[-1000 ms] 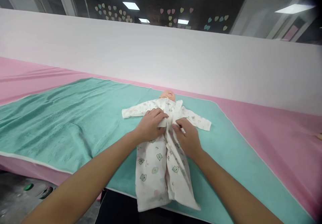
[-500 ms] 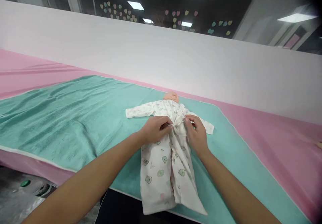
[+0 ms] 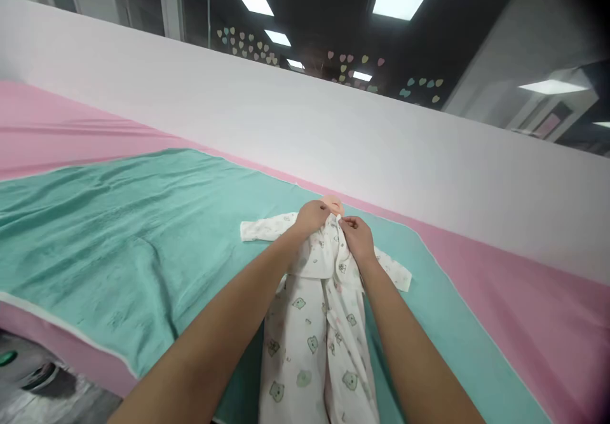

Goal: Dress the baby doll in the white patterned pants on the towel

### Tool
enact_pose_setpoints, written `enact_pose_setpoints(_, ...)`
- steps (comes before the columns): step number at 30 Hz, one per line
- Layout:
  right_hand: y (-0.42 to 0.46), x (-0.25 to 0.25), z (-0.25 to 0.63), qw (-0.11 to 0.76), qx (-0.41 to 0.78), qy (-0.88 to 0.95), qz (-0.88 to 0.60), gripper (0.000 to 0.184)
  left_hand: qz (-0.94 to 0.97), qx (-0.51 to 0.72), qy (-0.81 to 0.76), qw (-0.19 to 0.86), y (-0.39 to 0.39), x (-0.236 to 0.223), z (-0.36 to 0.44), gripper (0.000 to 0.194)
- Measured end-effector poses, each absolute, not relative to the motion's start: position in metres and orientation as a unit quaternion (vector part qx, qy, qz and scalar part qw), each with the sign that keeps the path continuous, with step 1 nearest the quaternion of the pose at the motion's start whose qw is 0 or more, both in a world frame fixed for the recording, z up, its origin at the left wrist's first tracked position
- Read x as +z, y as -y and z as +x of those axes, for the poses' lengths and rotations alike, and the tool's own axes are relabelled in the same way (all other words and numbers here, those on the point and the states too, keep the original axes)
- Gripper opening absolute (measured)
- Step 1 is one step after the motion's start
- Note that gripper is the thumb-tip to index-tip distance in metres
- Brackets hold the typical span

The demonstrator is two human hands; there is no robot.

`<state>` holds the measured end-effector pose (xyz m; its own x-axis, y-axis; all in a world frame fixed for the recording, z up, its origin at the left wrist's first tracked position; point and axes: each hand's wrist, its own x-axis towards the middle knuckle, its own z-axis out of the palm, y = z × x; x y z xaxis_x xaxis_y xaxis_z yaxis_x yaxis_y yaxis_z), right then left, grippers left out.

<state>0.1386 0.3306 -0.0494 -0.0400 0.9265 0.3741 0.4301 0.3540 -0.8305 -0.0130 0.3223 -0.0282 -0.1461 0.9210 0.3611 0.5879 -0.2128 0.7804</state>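
Note:
A baby doll (image 3: 334, 204) lies on its back with its head toward the wall, partly hidden behind my hands. It wears a white printed baby shirt (image 3: 312, 260) with the sleeves spread out to both sides. White printed baby pants (image 3: 298, 348) with green animal figures stretch below the shirt toward me. At the neck opening, my left hand (image 3: 313, 216) is closed on the left edge of the shirt collar, close to the doll's chin. Opposite it, my right hand (image 3: 356, 236) pinches the right collar edge between thumb and fingers.
Under the doll spreads a teal blanket (image 3: 114, 239), wrinkled at left, over a pink cover (image 3: 534, 278). A white wall (image 3: 267, 119) rises behind, with dark glass above it. At the lower left, a clear container with a green cap (image 3: 8, 358) stands below the table edge.
Both hands have moved up from the shirt's waist to its collar. The shirt front now lies flatter over the top of the pants. The camera view has tilted somewhat.

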Motion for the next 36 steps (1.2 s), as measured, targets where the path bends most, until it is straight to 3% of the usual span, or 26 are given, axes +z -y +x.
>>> enact_pose_setpoints(9,-0.334,-0.043,0.135,0.438,0.328,0.729,-0.411,0.029,0.624,0.437,-0.622,0.177,-0.336,-0.037,-0.012,0.017)
enact_pose_setpoints(18,-0.351,-0.037,0.137,0.338,0.185,0.749,-0.539,0.033,0.664,0.397,-0.616,0.148,-0.333,-0.033,-0.01,0.018)
enact_pose_setpoints(23,-0.353,-0.041,0.134,0.342,0.164,0.756,-0.534,0.021,0.625,0.459,-0.602,0.192,-0.328,-0.029,-0.008,0.017)
enact_pose_setpoints(29,-0.35,-0.042,0.135,0.381,0.21,0.775,-0.459,0.027,0.614,0.463,-0.603,0.211,-0.328,-0.028,-0.006,0.015)
enact_pose_setpoints(36,-0.328,-0.036,0.136,0.344,0.216,0.776,-0.482,0.036,0.623,0.451,-0.618,0.159,-0.325,-0.033,-0.005,0.029)
